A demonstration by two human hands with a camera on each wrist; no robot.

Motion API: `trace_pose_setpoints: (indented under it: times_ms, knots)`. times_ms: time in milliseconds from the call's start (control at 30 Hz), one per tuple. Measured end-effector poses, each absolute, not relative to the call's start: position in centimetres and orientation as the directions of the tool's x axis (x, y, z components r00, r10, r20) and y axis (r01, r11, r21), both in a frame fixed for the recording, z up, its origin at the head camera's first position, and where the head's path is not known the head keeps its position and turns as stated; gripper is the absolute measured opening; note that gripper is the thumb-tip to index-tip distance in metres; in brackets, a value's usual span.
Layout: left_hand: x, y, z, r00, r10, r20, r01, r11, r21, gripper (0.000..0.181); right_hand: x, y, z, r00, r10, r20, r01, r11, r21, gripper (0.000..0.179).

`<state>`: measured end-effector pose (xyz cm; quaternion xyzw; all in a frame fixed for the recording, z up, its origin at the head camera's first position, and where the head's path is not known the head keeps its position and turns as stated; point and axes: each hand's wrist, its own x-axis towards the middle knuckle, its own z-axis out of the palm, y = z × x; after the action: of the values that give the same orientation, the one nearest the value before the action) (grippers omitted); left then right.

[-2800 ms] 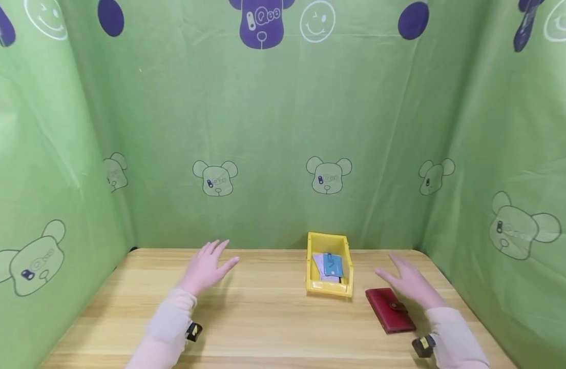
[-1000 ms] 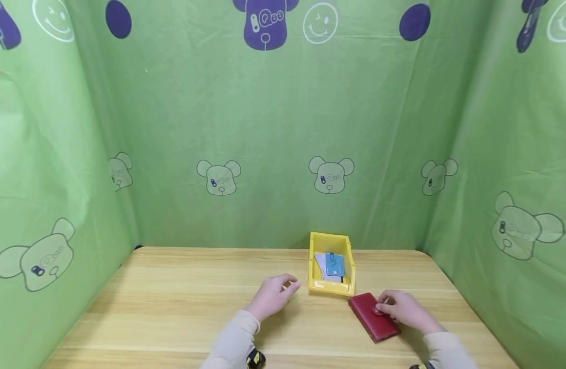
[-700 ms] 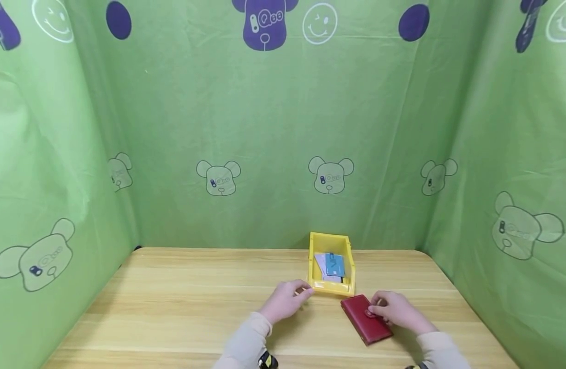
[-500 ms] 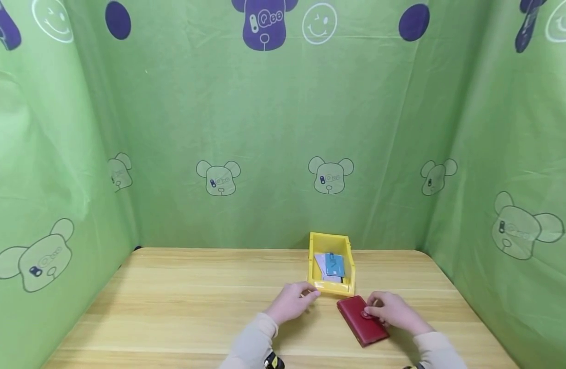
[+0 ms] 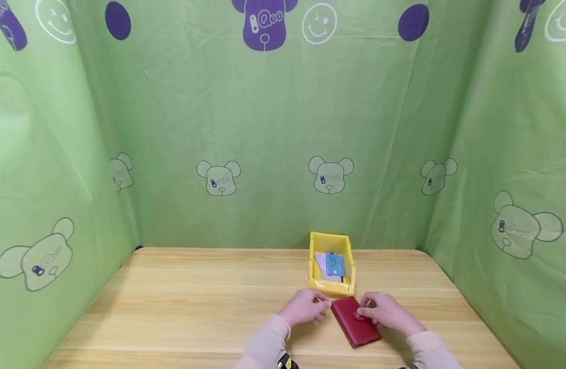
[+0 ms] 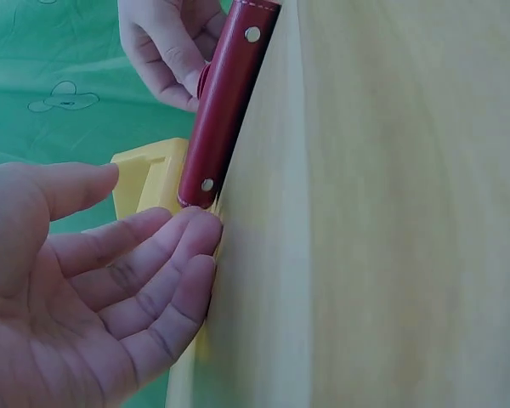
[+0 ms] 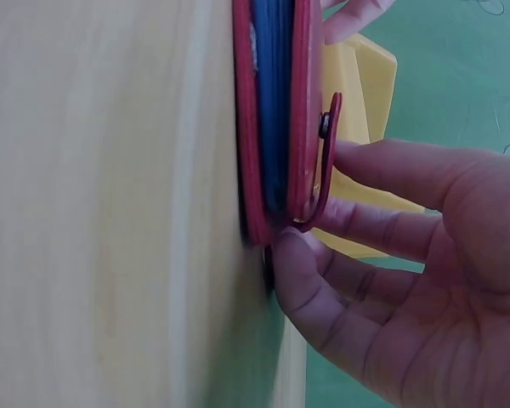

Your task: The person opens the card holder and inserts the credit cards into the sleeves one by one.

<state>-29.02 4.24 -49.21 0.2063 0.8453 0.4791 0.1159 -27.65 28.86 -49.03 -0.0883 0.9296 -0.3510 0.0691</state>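
Observation:
A red leather card holder (image 5: pixel 355 322) with a snap strap (image 7: pixel 330 157) lies on the table in front of the yellow bin. My right hand (image 5: pixel 385 310) pinches it at the strap side, thumb on the strap and fingertips at the cover's edge. In the right wrist view the strap bows away from the cover, and blue inner leaves (image 7: pixel 274 102) show between the covers. My left hand (image 5: pixel 306 306) is at the holder's far left corner. Its fingers are relaxed, with the fingertips right by the studded spine (image 6: pixel 229 102) and nothing between thumb and fingers.
Just behind the holder stands the yellow bin (image 5: pixel 331 288), with a blue card (image 5: pixel 335 265) and pale pink cards (image 5: pixel 320 262) inside. Green printed curtains (image 5: pixel 264 118) enclose the wooden table (image 5: pixel 195 307) at the back and both sides.
My right hand has come down onto the card holder, gripped its strap side and drawn it left. My left hand has travelled right across the table to the holder's corner.

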Motion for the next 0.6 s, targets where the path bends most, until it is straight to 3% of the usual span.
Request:
trace_pose_setpoints:
  times_ms: [600]
  knots:
    - [-28.9,3.1,-49.8,-0.898,0.438,-0.034,0.156,0.390,0.908,0.024,-26.9,25.8,-48.9,-0.979,-0.200,-0.028,-0.133,0.745,-0.654,0.014]
